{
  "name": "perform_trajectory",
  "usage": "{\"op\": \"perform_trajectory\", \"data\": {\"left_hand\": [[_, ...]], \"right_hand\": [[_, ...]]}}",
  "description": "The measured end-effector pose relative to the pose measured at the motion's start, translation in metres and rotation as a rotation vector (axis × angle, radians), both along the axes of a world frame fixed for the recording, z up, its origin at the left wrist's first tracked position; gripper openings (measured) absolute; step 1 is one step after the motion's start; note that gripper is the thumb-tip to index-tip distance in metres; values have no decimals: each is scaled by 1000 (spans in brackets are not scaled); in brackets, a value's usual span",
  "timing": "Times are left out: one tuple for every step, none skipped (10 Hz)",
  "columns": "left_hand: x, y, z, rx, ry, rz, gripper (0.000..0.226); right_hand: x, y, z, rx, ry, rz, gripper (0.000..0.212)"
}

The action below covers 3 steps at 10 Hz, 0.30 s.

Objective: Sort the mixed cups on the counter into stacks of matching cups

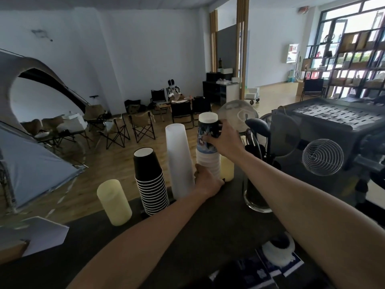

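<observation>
Far left on the dark counter (208,226), a pale yellow translucent plastic cup stack (114,202) is standing upside down, apart from the rest. Next along, a stack of black paper cups with white rims (151,182) is standing inverted. It is just beside a tall frosted white plastic cup stack (179,161).

The left hand (208,181) is curling its fingers round the foot of the printed blue-and-white paper cup stack (210,157), which is standing close against the frosted one. The right hand (226,140) is wrapping round the top printed cup (204,130), which is sitting high over the stack's nested rims. A second pale yellow cup (227,168) is standing just behind this stack.

Further right are a glass jar of dark utensils (257,197) and a round wire strainer (322,157).

Judged step: seating the top printed cup onto its matching stack. To do it well:
- Keep the left hand bracing low.
- Press the cup straight down the stack's axis rather than sideways, since the tall frosted stack alongside looks easy to tip.
- Release only once the rim is sitting level.

The yellow cup behind probably still needs to join the stack at far left.
</observation>
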State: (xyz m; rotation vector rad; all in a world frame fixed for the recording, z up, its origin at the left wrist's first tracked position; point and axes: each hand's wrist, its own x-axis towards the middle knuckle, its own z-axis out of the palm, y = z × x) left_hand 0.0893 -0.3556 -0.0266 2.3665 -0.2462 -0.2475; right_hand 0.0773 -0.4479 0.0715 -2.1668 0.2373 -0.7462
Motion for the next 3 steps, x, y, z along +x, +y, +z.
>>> {"op": "perform_trajectory", "data": {"left_hand": [[-13, 10, 10, -7, 15, -47, 117], [-16, 17, 13, -21, -9, -78, 112], [-22, 31, 17, -33, -87, -146, 98]], "right_hand": [[-10, 4, 2, 2, -59, -52, 64], [-17, 7, 4, -18, -76, -104, 62], [-30, 10, 4, -40, -70, -176, 59]]}}
